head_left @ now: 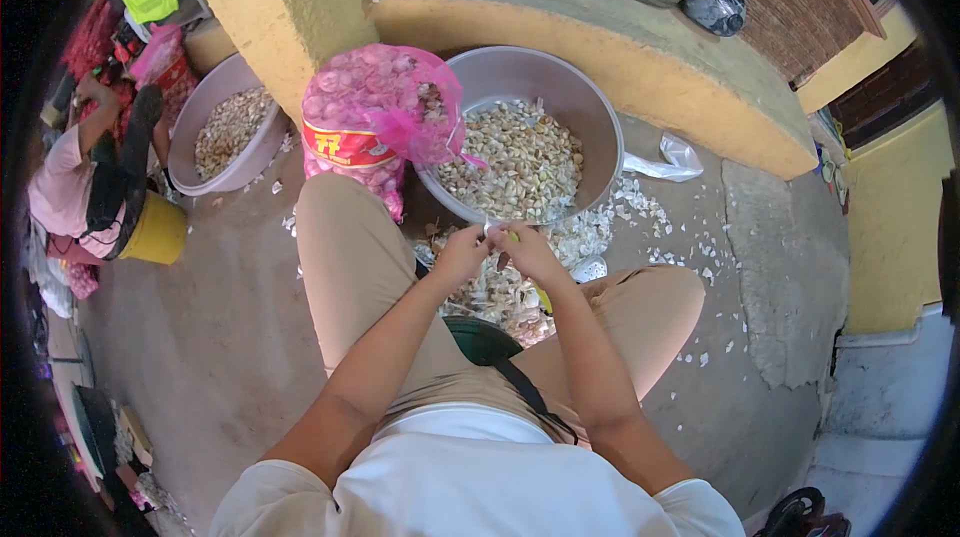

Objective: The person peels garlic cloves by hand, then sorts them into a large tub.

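In the head view, my left hand [465, 255] is closed with its fingertips pinching a small white garlic clove [488, 228]. My right hand [530, 253] meets it, its fingers closed around something small with a yellow-green part [513, 235]; the rest is hidden. Just beyond both hands stands a large greyish tub [603, 127] partly filled with loose garlic cloves [515, 162]. Below the hands, between my knees, lies a heap of papery garlic skins [505, 299]. A pink mesh sack of garlic [365, 97] with a red label leans beside the tub.
Another tub of cloves [232, 132] stands at left, near a seated person [75, 182] and a yellow bucket [158, 229]. A low yellow wall [600, 62] runs behind my tub. Skins and a white plastic bag [675, 159] lie on the concrete floor at right.
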`<state>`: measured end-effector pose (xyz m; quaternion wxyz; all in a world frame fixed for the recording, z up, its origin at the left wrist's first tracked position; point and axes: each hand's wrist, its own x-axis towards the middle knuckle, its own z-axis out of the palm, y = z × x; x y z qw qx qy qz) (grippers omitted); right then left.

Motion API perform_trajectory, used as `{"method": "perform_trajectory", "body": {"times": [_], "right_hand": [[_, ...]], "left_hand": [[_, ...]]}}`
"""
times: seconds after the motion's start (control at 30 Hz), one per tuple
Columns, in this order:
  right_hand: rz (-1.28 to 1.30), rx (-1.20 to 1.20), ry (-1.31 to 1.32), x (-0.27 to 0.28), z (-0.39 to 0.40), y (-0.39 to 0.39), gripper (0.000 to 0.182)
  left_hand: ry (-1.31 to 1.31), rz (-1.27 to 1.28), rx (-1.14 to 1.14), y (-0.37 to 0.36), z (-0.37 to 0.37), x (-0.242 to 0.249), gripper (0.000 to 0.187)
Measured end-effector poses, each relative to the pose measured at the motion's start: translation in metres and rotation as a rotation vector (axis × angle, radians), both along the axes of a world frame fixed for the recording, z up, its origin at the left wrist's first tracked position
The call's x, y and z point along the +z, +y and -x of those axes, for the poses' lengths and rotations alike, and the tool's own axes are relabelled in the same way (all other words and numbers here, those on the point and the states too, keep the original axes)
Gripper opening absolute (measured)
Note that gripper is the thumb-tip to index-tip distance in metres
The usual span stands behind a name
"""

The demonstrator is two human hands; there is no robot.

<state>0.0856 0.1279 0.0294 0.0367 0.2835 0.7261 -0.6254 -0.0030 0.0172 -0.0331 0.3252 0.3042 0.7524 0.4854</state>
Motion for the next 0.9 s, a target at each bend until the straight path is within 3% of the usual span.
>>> {"method": "perform_trajectory", "body": {"times": [0.2,0.3,0.4,0.5,0.6,0.8,0.9], "right_hand": [[0.201,-0.078,-0.087,0.001,0.001,-0.001,0.039],[0.138,-0.141,-0.121,-0.02,-0.001,0.002,0.039],[0.213,-0.126,-0.058,-0.021,-0.003,0.005,0.035],[0.097,-0.147,-0.064,-0.011,-0.002,0.002,0.045],[-0.234,-0.162,0.047,-0.022,-0.005,0.002,0.029],[-0.548,-0.034,0.132,-0.032,-0.004,0.01,0.027],[-0.48,0.013,0.153,-0.034,-0.004,0.015,0.023]], "left_hand": [[0.357,0.051,0.068,-0.003,-0.006,0.012,0.02],[0.429,0.114,0.105,-0.003,-0.007,0.022,0.021],[0.341,0.047,0.133,-0.003,-0.002,0.016,0.024],[0.23,0.045,0.143,-0.003,0.0,0.016,0.025],[0.205,-0.023,0.183,-0.001,0.002,0.006,0.035],[0.166,-0.058,0.191,-0.001,0.004,0.0,0.035],[0.175,-0.03,0.229,-0.001,0.006,0.0,0.034]]}}
